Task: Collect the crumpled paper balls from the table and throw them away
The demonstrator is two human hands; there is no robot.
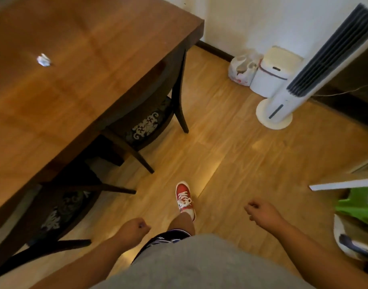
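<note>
One crumpled white paper ball (44, 60) lies on the brown wooden table (79, 65) at the left. A white lidded trash bin (270, 74) stands on the floor by the far wall, lid down. My left hand (135, 226) is curled into a fist low in the view, beside the table's edge. My right hand (260, 211) hangs over the floor with fingers curled; I cannot see whether either fist holds paper. Both hands are well away from the ball and the bin.
Two dark chairs (145, 124) are tucked under the table's near side. A white plastic bag (242, 68) sits left of the bin, a tall tower fan (304, 84) to its right. A green bag (358, 207) is at the right edge. My red shoe (184, 198) steps on wooden floor.
</note>
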